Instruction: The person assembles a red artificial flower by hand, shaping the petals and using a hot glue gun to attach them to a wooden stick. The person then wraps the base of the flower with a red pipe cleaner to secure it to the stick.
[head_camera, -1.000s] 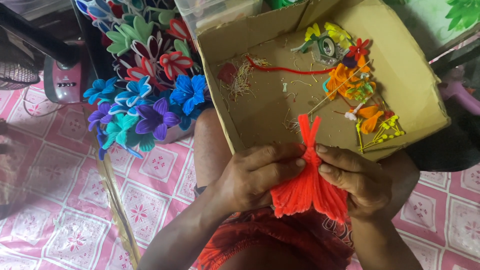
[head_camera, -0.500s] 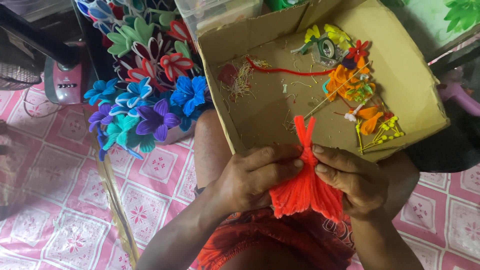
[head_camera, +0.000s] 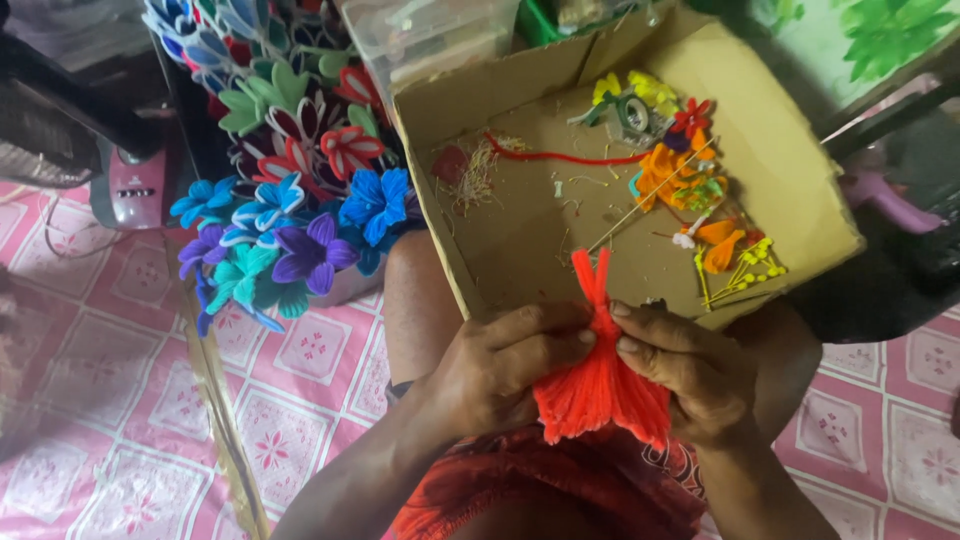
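Little has moved since the earlier frames: both hands keep the same pinch on the red yarn tassel (head_camera: 600, 385), and only its thin upper tip has straightened a touch, now standing nearly upright against the edge of the cardboard box (head_camera: 800, 190).

The left hand (head_camera: 505, 375) closes around the tassel's left side, its fingers (head_camera: 545, 335) curled in so that the tips press against the narrow neck where the strands are gathered. The right hand (head_camera: 690, 375) mirrors it from the other side, fingertips meeting the same neck, thumb lower down on the fluffy skirt. The tassel sits squeezed between the two hands, its split top poking up above the fingers and its wide fringe spreading below them, over the person's red garment (head_camera: 560, 490).

Just beyond the hands, the open box rests on the person's knees and holds small craft flowers (head_camera: 700, 190) in orange, yellow and red, a length of red cord (head_camera: 560, 157) and thin sticks. To the left of the box stands a bunch of folded flowers (head_camera: 300, 220) in blue, purple, teal and green. Underneath lies a pink patterned floor mat (head_camera: 110, 400).
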